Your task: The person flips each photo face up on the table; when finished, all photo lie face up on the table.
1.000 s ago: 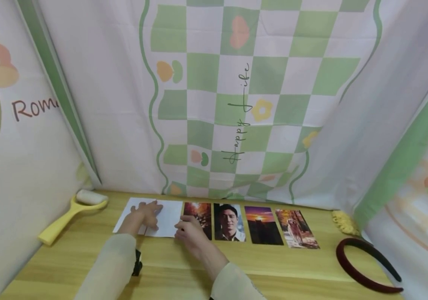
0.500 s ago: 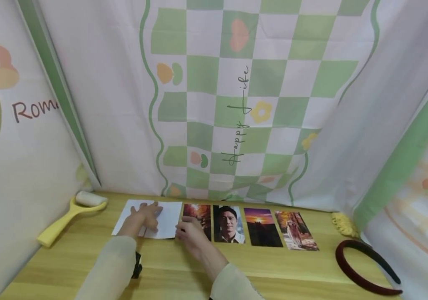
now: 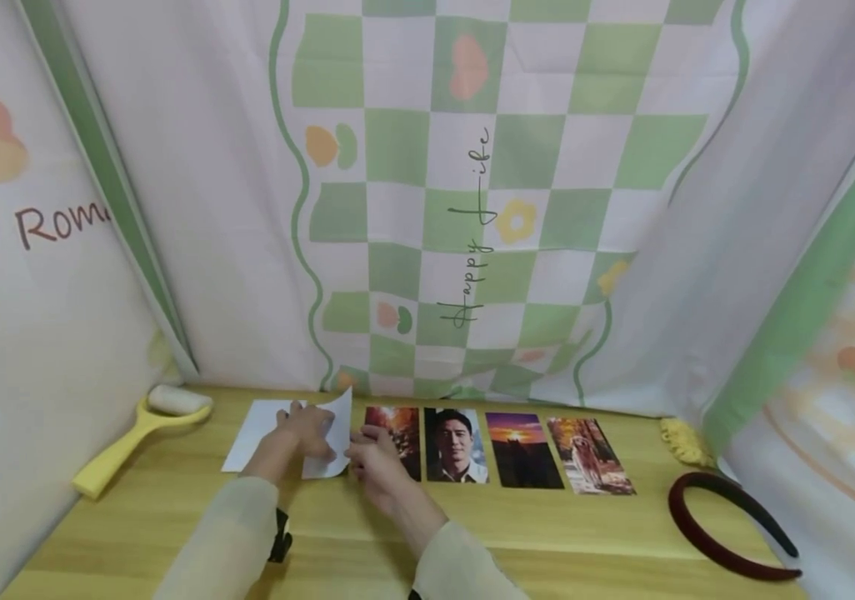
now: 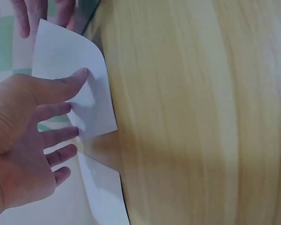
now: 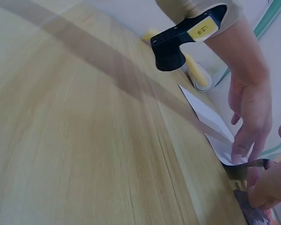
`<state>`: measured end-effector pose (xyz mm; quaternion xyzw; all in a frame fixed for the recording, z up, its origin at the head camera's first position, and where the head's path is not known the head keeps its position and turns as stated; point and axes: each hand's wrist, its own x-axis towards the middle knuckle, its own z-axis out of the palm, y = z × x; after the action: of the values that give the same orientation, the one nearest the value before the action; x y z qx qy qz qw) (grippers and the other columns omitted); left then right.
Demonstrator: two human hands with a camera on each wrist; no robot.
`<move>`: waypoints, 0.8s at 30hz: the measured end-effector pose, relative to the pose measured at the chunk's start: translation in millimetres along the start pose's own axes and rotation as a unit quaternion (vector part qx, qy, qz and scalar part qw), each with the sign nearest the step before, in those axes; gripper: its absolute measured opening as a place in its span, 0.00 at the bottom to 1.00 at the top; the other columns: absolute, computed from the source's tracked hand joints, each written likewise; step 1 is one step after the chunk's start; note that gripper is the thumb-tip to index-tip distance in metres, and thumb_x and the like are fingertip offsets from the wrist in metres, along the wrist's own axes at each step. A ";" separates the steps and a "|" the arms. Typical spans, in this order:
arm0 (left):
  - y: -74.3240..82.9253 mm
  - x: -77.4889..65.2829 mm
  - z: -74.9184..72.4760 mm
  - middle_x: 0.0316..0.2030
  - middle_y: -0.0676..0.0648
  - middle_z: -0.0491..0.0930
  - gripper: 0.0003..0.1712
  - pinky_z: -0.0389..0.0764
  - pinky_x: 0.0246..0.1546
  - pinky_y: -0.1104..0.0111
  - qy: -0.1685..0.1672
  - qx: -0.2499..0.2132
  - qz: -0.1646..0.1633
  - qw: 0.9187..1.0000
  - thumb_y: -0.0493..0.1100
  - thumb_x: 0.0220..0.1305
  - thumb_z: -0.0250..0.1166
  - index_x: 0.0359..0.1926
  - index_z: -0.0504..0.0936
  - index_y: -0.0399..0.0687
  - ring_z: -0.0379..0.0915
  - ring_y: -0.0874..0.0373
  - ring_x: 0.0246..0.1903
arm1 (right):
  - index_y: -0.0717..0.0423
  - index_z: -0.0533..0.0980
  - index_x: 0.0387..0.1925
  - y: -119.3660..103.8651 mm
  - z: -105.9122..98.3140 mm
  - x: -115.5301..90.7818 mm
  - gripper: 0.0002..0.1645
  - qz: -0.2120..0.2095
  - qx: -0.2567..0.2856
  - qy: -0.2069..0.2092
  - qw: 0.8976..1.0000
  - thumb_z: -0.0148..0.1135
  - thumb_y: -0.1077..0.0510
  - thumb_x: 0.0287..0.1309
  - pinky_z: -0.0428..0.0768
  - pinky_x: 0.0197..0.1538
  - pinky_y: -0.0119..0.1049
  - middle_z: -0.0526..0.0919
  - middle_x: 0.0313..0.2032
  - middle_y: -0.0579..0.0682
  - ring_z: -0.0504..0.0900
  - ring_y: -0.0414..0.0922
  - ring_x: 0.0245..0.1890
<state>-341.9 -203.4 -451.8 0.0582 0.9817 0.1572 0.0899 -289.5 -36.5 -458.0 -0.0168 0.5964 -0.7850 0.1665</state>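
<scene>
Two white-backed cards lie side by side at the left of a row of photo prints. The right-hand white-backed card (image 3: 339,437) bends upward along its right edge; its underside looks dark in the right wrist view. My left hand (image 3: 309,429) rests on this card with the fingers spread, thumb (image 4: 77,82) against the white surface. At the lifted edge, my right hand (image 3: 382,467) pinches the card between thumb and fingers. The other white-backed card (image 3: 251,437) lies flat beside it, partly under my left forearm. An autumn-woods photo (image 3: 405,425) is partly hidden behind my right hand.
Further right lie a portrait photo (image 3: 457,450), a sunset photo (image 3: 525,454) and a dog photo (image 3: 592,458). A yellow-handled roller (image 3: 123,442) is at far left. At right are a dark red headband (image 3: 705,533) and a yellow fringed item (image 3: 686,442). Curtains border the wooden table (image 3: 352,550).
The right-hand white-backed card's right edge has risen and curled up, and the card has pulled apart from its neighbour. My left hand has shifted slightly right; my right hand has barely moved.
</scene>
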 end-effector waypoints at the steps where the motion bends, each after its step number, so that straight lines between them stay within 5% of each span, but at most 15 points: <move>1: 1.2 0.7 -0.5 0.68 0.31 0.75 0.42 0.62 0.70 0.32 0.001 -0.006 0.001 1.000 0.47 0.52 0.76 0.69 0.76 0.40 0.63 0.29 0.68 | 0.70 0.50 0.73 -0.1 -0.5 0.2 0.42 -0.002 -0.002 -0.002 1.000 0.53 0.71 0.60 0.65 0.37 0.29 0.61 0.75 0.74 0.66 0.37 0.32; 5: 6.5 4.6 -2.1 0.64 0.29 0.78 0.31 0.67 0.69 0.34 0.007 -0.028 0.011 1.000 0.48 0.66 0.63 0.64 0.78 0.34 0.69 0.27 0.65 | 0.70 0.49 0.75 2.5 -3.9 0.4 0.45 -0.010 -0.007 -0.007 1.000 0.52 0.76 0.56 0.73 0.39 0.28 0.55 0.77 0.74 0.71 0.41 0.37; 9: 12.5 8.6 -4.1 0.59 0.28 0.81 0.30 0.74 0.65 0.38 0.012 -0.070 0.003 0.997 0.50 0.74 0.48 0.58 0.80 0.28 0.77 0.30 0.59 | 0.70 0.48 0.77 6.5 -5.8 -0.7 0.47 -0.016 0.004 -0.013 1.000 0.51 0.80 0.56 0.87 0.52 0.36 0.50 0.79 0.74 0.80 0.56 0.55; 14: 18.8 10.9 -7.5 0.60 0.28 0.79 0.40 0.85 0.54 0.46 -0.021 -0.168 -0.050 0.984 0.61 0.76 0.45 0.65 0.75 0.28 0.80 0.35 0.56 | 0.69 0.49 0.78 7.6 -5.1 -1.1 0.45 -0.016 0.020 -0.029 0.999 0.53 0.77 0.63 0.87 0.59 0.43 0.52 0.79 0.72 0.77 0.66 0.66; 18: 22.7 9.0 -7.3 0.57 0.29 0.80 0.43 0.85 0.53 0.49 -0.025 -0.223 -0.047 0.973 0.64 0.75 0.50 0.65 0.72 0.26 0.81 0.38 0.53 | 0.67 0.50 0.80 7.9 -5.6 -1.8 0.43 -0.010 0.002 -0.046 0.999 0.53 0.73 0.68 0.88 0.56 0.39 0.59 0.77 0.71 0.79 0.63 0.65; 20: 24.6 8.6 -6.2 0.59 0.29 0.79 0.41 0.83 0.58 0.47 -0.028 -0.265 -0.037 0.963 0.62 0.75 0.52 0.66 0.71 0.27 0.79 0.36 0.57 | 0.66 0.49 0.81 8.7 -5.9 -1.9 0.43 -0.011 -0.011 -0.052 0.999 0.52 0.71 0.70 0.87 0.57 0.40 0.59 0.77 0.71 0.78 0.63 0.66; 24: 26.7 9.5 -4.6 0.69 0.26 0.68 0.40 0.79 0.62 0.37 -0.054 -0.365 -0.041 0.928 0.57 0.74 0.53 0.73 0.63 0.30 0.67 0.30 0.69 | 0.64 0.48 0.82 10.5 -4.6 -0.4 0.41 -0.018 -0.056 -0.052 0.997 0.49 0.67 0.74 0.83 0.65 0.50 0.60 0.77 0.70 0.72 0.66 0.71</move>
<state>-349.8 -178.3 -440.5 -0.0106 0.8516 0.4975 0.1647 -287.6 -34.5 -469.2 -0.0780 0.6297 -0.7511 0.1822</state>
